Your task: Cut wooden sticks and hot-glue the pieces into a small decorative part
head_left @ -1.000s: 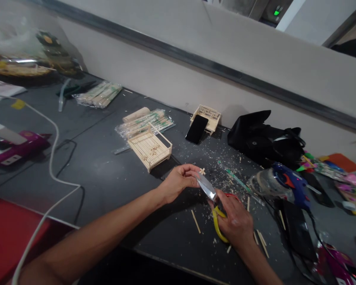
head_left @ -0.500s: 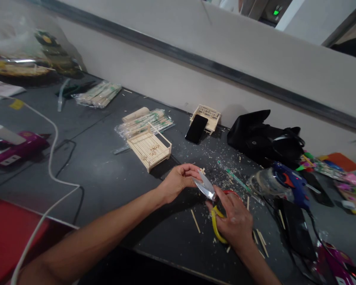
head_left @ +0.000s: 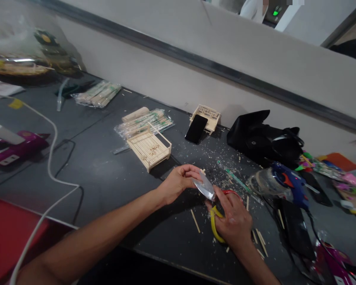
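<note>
My right hand grips a pair of scissors with one yellow and one red handle loop. Its silver blades point up and left, almost closed, against the fingertips of my left hand. Those fingers are pinched around a small wooden stick; only its pale end shows past the blades. Just beyond my left hand stands a miniature bed-like frame made of thin sticks, with tiny cut pieces lying on its slats.
A phone leans on a small stick-built bench near the wall. Packs of sticks lie to the left, a black bag to the right. A blue glue gun rests by a clear jar. Offcuts litter the dark table.
The scissor blades have come together, from slightly parted to nearly closed. Both hands stay in almost the same place.
</note>
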Available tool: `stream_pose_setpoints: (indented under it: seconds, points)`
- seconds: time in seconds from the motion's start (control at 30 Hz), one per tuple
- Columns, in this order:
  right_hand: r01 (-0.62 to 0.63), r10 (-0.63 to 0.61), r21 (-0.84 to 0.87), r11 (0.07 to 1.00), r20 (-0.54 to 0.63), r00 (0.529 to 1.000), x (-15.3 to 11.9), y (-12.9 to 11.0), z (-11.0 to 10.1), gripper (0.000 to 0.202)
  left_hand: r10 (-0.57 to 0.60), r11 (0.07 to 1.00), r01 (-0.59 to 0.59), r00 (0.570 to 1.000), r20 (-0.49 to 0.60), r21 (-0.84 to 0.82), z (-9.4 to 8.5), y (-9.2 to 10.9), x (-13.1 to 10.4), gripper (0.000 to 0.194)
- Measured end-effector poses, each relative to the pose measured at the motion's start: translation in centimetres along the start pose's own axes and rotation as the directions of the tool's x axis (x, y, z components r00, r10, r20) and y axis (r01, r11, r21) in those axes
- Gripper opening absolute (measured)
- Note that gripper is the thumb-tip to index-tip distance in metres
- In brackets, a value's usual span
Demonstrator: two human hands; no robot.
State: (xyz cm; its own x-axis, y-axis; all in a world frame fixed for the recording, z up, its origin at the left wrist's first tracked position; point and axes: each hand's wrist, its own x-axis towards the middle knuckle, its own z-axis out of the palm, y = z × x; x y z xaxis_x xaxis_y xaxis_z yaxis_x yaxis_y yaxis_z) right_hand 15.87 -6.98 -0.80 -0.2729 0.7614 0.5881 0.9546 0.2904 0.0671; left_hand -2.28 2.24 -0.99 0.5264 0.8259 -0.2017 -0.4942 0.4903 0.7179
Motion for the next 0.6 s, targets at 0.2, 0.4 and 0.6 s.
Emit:
stream_pose_setpoints:
  seconds: [0.2, 0.4, 0.6]
  points:
    - [-0.004, 0.004, -0.017, 1.000, 0.003, 1.000, -0.30, 0.07, 0.22, 0.036, -0.001, 1.000, 0.001, 1.000, -0.009, 0.023, 0.14, 0.17, -0.05, 0.033]
    - [-0.020, 0.021, -0.005, 1.000, 0.016, 1.000, -0.47, 0.04, 0.36, 0.032, -0.012, 0.999, 0.012, 1.000, -0.009, 0.050, 0.12, 0.10, -0.08, 0.031]
    - [-0.022, 0.022, 0.058, 0.998, -0.008, 1.000, -0.69, 0.14, 0.62, 0.033, -0.012, 0.999, 0.012, 1.000, -0.014, 0.039, 0.26, 0.12, -0.14, 0.032]
